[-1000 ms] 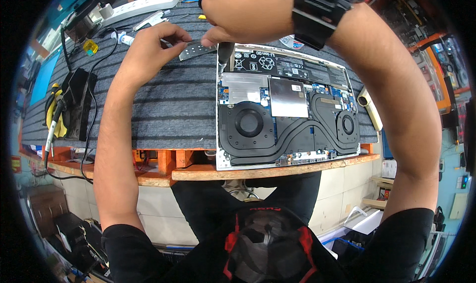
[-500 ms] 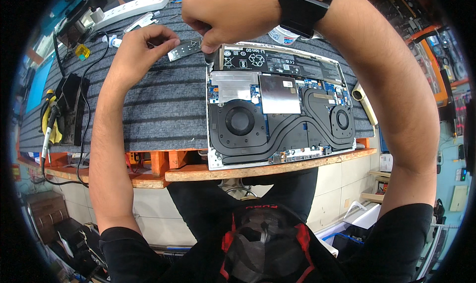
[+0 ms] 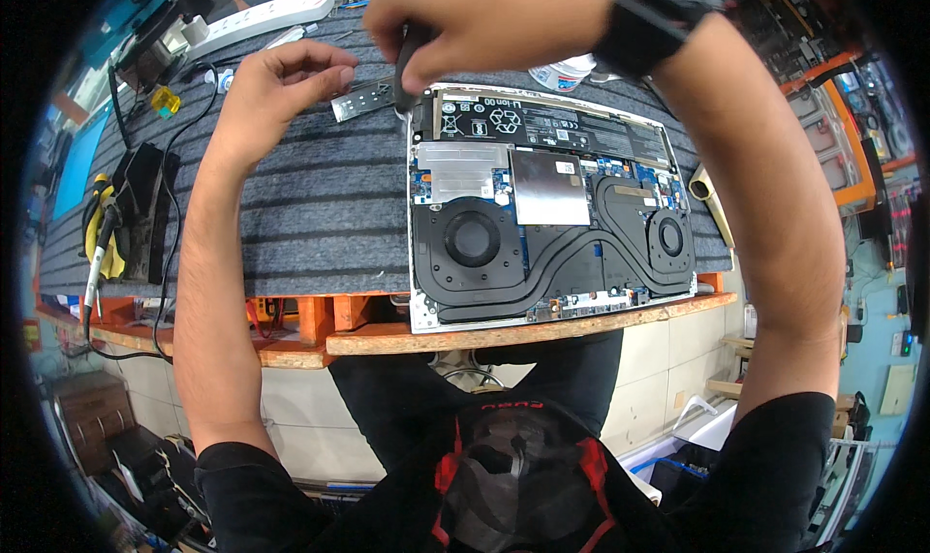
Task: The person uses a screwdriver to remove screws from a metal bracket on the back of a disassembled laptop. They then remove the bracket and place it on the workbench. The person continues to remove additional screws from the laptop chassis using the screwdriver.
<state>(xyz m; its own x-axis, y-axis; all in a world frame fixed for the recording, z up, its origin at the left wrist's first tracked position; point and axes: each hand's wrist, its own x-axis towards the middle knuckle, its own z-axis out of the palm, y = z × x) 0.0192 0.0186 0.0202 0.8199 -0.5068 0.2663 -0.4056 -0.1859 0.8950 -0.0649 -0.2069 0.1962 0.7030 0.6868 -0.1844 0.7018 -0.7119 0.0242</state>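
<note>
An opened laptop [image 3: 557, 253] lies at the bench's front edge, its underside cover off, with two fans, dark heat pipes and a long black battery [image 3: 552, 125] showing. Over its far left corner, my right hand [image 3: 484, 30] is closed round a dark-handled screwdriver [image 3: 411, 64], whose lower end reaches that corner. My left hand [image 3: 281, 93] hovers to the left, fingers curled toward the thumb; anything pinched there is too small to make out. Just beyond those fingertips, a thin perforated metal plate [image 3: 358, 104] rests on the mat.
A grey striped mat [image 3: 320, 224] covers the wooden bench [image 3: 523, 338]. At the left stand a black holder [image 3: 140, 214], yellow-handled pliers [image 3: 108, 248] and a soldering iron [image 3: 97, 262] with its cable. A white power strip [image 3: 262, 18] lies behind; a white tub [image 3: 562, 73] sits beyond the laptop.
My right hand has lifted slightly and turned, so more of the screwdriver's handle shows. The left hand's fingertips have shifted a little back from the metal plate. The laptop stays about where it was.
</note>
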